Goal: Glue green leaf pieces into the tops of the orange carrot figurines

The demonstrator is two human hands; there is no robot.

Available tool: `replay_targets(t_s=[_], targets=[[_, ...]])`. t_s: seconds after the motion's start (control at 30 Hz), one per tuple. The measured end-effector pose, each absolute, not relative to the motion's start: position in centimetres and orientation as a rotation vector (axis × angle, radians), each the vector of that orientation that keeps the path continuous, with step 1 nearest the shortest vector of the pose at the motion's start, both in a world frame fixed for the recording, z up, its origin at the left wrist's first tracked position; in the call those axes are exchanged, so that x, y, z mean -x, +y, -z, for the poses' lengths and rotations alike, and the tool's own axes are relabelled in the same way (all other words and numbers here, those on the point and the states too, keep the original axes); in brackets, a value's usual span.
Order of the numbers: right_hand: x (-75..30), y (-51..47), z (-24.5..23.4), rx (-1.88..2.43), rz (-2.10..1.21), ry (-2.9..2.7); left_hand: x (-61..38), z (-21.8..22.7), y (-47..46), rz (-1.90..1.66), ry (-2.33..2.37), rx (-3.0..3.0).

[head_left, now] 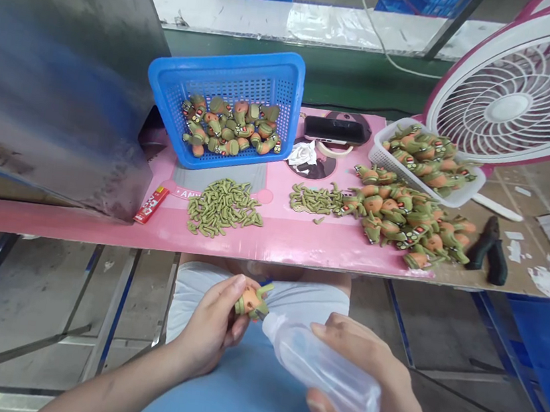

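My left hand (212, 329) is closed on a small orange and green toy figure (252, 301), held over my lap below the table edge. In my right hand (376, 385) I grip a clear plastic squeeze bottle (322, 372), and its tip touches the figure. On the pink table top (301, 239) lie two heaps of small green parts (222, 207), a spread of more toy figures (404, 218), and a tilted blue basket (230, 83) with figures in it. A white basket (457, 195) at the right holds further figures.
A pink and white fan (519, 95) stands at the back right. A black phone (335, 130) and a tape roll lie behind the parts. Black pliers (493, 249) rest at the right, a red packet (151, 204) at the left beside a large metal panel (55, 72).
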State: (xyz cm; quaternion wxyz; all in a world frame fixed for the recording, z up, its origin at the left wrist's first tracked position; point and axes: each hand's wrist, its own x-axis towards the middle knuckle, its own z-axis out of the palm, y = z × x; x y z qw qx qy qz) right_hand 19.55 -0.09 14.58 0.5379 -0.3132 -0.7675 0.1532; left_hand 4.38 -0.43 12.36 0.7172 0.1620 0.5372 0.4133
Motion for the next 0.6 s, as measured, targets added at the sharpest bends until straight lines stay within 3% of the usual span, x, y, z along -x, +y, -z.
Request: replay_targets(t_s=[0.37,0.6], targets=[[-19.3,-0.1,-14.4,0.852,-0.386,-1.811,-3.6,-11.0,-0.8,-0.933,1.303,-0.609],[-19.4,0.7,-12.2,0.971,-0.889,-1.571,-3.1,-11.3,0.3,-1.143,1.363,-0.402]])
